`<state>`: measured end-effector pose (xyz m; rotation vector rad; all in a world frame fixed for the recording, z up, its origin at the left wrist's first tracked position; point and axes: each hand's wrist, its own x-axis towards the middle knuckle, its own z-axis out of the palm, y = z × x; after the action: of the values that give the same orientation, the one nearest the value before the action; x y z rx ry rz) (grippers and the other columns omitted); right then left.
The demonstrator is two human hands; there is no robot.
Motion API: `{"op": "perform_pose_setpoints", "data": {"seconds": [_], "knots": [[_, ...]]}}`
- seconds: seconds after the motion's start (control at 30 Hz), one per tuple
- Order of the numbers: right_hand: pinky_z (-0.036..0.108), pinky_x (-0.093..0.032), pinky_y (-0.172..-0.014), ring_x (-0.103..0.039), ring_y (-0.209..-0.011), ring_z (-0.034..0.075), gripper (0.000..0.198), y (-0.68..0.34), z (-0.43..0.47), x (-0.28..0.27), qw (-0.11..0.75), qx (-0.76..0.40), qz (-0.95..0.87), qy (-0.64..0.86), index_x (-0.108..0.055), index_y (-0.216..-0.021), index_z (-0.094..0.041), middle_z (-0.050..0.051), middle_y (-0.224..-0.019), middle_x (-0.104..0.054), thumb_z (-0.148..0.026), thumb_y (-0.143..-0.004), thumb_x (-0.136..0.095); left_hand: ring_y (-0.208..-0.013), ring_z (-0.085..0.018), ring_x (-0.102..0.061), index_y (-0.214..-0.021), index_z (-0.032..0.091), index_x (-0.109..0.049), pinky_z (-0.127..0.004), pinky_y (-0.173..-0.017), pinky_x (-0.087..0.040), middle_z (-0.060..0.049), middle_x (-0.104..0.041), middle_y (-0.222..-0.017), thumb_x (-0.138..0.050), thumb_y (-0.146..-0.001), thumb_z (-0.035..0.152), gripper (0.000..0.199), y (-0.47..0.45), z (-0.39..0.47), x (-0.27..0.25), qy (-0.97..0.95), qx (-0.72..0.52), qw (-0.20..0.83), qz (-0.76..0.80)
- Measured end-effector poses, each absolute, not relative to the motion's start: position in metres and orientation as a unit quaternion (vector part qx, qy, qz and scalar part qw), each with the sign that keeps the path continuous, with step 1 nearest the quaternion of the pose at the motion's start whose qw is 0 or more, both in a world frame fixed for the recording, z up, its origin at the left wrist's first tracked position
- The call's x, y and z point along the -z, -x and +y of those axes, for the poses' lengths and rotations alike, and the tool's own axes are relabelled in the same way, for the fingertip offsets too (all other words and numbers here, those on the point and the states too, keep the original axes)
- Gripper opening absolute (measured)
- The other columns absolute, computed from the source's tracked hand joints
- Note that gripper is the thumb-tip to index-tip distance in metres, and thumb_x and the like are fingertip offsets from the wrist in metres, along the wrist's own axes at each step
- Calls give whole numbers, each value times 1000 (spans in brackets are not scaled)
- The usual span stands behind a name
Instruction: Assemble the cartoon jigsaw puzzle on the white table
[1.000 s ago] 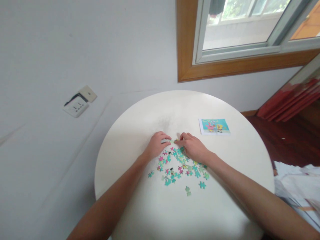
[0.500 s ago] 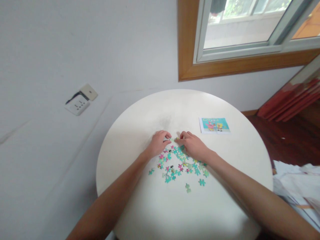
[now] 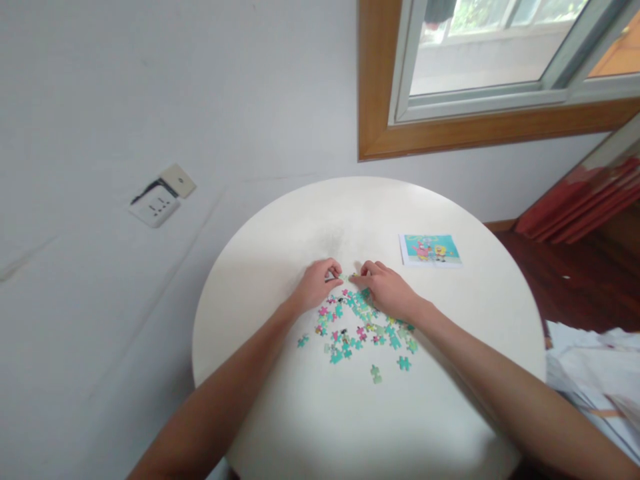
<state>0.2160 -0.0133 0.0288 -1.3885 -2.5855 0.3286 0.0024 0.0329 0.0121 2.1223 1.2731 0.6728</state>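
My left hand [image 3: 319, 281] and my right hand [image 3: 384, 285] face each other at the far side of a loose spread of jigsaw puzzle pieces [image 3: 359, 335]. A small pale green jigsaw piece [image 3: 344, 277] shows in the narrow gap between the fingertips. Thumb and fingers of the left hand pinch at its left end. On the right, the fingers are closed on a piece with yellow and dark bits, mostly hidden under them. The scattered pieces are teal, pale green, pink and yellow; some lie partly beneath my right hand and wrist.
All this lies on a round white table [image 3: 280, 233]. A cartoon picture card [image 3: 432, 251] rests at the table's right rear. Behind are a wall with a socket [image 3: 155, 205] and a wood-framed window [image 3: 380, 137]. White papers [image 3: 595, 360] and a red curtain [image 3: 575, 200] are at right.
Both hands stay at nearly the same place, with only slight finger movement at the small pieces. The view has shifted very slightly.
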Motion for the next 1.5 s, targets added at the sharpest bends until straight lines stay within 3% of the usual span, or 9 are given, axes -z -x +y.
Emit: {"op": "perform_pose_setpoints", "data": {"seconds": [0.3,0.8,1.13,1.5], "knots": [[32,-42,-86,-52,-99,22,44,-218,-13,-27,110,-116,-872,462,-69,-116,-23,10,-108,-57,-3,-82,-51,-75,-16,-57,-85,19,-63,-28,-71,-46,0,-63,-78,-63,-77,20,7,2,35,-11,-771,-260,332,477],[32,-45,-91,-57,-103,21,59,-225,-10,-15,195,-169,-853,453,-66,-129,-23,9,-108,-63,1,-77,-49,-71,-15,-58,-86,18,-67,-26,-68,-46,-1,-66,-76,-59,-80,23,11,0,34,-10,-761,-268,323,495],[29,-46,-82,-62,-89,19,36,-235,-5,-20,278,-169,-786,526,-71,-113,-16,9,-101,-68,-7,-92,-44,-70,-14,-59,-85,17,-67,-25,-67,-47,-1,-66,-75,-60,-78,24,12,4,38,-8,-751,-276,329,502],[34,-48,-80,-66,-86,22,32,-274,16,-19,371,-133,-706,589,-74,-100,-17,10,-96,-74,-12,-86,-46,-66,-14,-59,-83,16,-70,-25,-65,-47,-2,-67,-72,-62,-75,24,13,10,42,-7,-752,-282,325,499]]}}
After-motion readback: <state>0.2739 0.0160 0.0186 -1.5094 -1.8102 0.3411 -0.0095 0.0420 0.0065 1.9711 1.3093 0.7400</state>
